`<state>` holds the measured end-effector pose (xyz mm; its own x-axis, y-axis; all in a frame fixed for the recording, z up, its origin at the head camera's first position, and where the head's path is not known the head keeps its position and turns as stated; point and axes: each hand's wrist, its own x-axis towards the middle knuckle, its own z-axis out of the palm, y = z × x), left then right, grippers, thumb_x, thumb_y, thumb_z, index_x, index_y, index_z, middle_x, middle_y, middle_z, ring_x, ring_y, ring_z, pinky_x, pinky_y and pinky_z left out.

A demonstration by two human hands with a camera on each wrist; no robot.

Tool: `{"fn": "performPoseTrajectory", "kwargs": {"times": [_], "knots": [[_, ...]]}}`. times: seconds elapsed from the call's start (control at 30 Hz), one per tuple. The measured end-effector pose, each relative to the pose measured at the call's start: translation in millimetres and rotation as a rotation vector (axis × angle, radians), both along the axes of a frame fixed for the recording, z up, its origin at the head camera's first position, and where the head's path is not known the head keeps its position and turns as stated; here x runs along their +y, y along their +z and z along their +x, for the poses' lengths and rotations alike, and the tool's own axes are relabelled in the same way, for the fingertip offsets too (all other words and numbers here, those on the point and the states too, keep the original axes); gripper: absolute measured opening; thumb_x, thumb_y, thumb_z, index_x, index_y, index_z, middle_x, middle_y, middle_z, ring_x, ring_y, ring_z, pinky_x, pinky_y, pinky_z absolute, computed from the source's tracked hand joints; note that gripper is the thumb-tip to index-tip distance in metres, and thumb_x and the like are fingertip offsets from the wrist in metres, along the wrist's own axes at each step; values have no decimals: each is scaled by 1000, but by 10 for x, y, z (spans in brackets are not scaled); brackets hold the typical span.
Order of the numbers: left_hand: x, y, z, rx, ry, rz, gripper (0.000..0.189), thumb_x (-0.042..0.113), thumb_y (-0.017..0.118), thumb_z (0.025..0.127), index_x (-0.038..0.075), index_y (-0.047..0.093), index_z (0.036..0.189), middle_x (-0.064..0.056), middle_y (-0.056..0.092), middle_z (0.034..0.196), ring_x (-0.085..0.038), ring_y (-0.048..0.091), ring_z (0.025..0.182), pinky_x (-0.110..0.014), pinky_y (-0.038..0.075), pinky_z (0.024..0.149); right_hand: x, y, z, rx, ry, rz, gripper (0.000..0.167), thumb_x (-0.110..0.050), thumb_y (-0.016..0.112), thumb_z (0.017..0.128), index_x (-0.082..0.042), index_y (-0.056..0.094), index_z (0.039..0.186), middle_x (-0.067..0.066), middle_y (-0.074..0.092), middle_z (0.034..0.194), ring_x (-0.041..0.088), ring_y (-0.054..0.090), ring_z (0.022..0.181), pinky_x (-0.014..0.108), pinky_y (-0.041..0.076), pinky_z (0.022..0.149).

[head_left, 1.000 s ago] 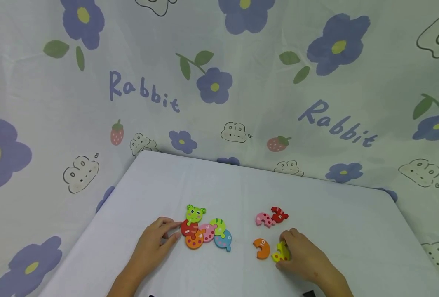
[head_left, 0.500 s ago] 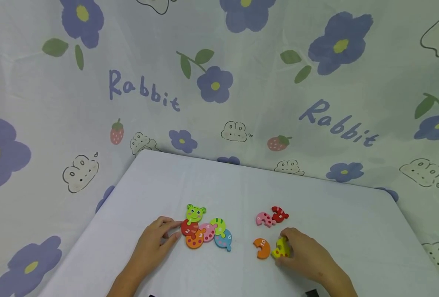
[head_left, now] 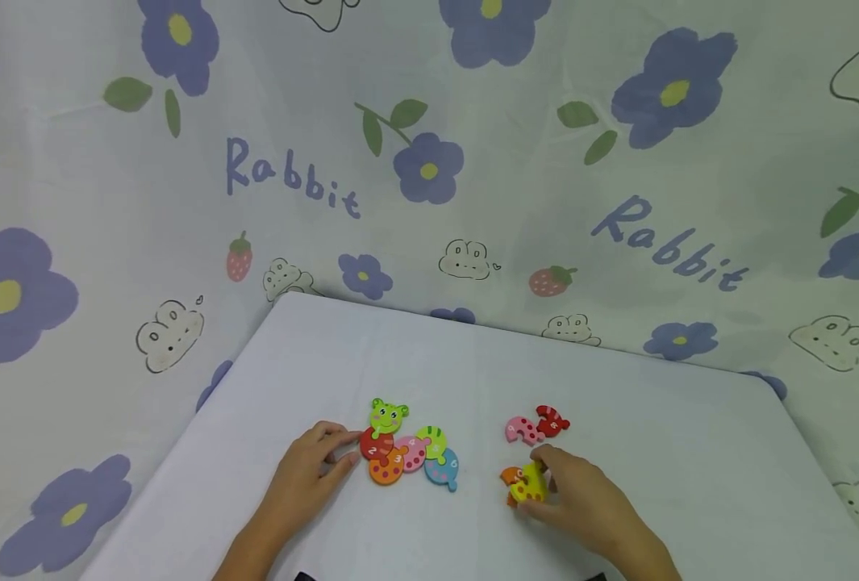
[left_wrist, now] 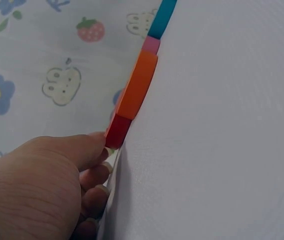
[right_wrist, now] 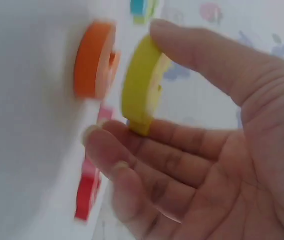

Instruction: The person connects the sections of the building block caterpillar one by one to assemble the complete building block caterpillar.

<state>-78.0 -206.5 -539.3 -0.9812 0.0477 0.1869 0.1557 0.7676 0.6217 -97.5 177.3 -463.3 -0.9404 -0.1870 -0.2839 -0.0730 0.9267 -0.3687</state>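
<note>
My right hand [head_left: 585, 504] pinches a yellow dotted caterpillar puzzle piece [head_left: 531, 484] between thumb and fingers, raised off the table. It overlaps the orange piece marked 10 [head_left: 511, 474]; a gap between the two shows in the right wrist view. On the left, joined pieces form a caterpillar: a green head [head_left: 388, 416], red 2 [head_left: 377, 445], orange 3 [head_left: 387, 468], pink 4 [head_left: 410, 454], green 5 [head_left: 432, 441] and blue 6 [head_left: 440, 469]. My left hand [head_left: 309, 472] rests beside it, relaxed fingertips at the red piece's edge.
A pink dotted piece [head_left: 522, 430] and a red striped piece [head_left: 554, 421] lie together behind the right hand. Everything lies on a white-covered table [head_left: 429, 363]. A cloth printed with flowers and rabbits [head_left: 516, 202] hangs behind its far edge.
The yellow piece has been lifted and carried left by my right hand, from beside the orange 10 to over it. My left hand has stayed by the red piece. The view has shifted slightly.
</note>
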Motion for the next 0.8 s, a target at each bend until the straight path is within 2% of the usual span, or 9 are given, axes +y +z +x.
{"fn": "performPoseTrajectory", "kwargs": {"times": [0.1, 0.3, 0.43, 0.6, 0.8], "knots": [[-5, 8, 3, -9, 10, 3, 33, 21, 83, 92, 22, 78, 124, 11, 62, 111, -3, 53, 85, -26, 51, 77, -199, 5, 31, 39, 40, -3, 75, -49, 93, 74, -9, 65, 131, -6, 60, 88, 13, 52, 76, 31, 55, 70], [-6, 7, 13, 20, 0, 13, 31, 22, 82, 93, 21, 77, 124, 13, 63, 111, -2, 53, 84, -26, 50, 75, -513, 37, 68, 69, 113, -39, 68, -47, 92, 76, -7, 65, 125, -6, 58, 84, 12, 51, 72, 27, 51, 65], [9, 2, 8, 12, -1, 16, 32, 22, 83, 93, 21, 77, 125, 13, 62, 111, -2, 53, 84, -26, 49, 75, -591, 57, 70, 80, 100, -57, 68, -46, 92, 77, -6, 64, 125, -5, 59, 86, 12, 51, 72, 26, 48, 63], [9, 18, 8, 15, 1, 10, 32, 21, 83, 92, 20, 78, 124, 12, 63, 110, -2, 53, 83, -26, 49, 75, -675, 50, 56, 47, 50, -67, 67, -47, 93, 76, -6, 64, 121, -3, 58, 83, 13, 52, 71, 26, 51, 62], [6, 11, 13, 24, -1, 20, 32, 20, 83, 92, 20, 78, 124, 13, 62, 110, -2, 54, 84, -26, 50, 75, -783, -35, 58, 13, 85, -63, 59, -48, 92, 77, -8, 63, 108, -3, 54, 74, 13, 51, 66, 27, 46, 60]]}}
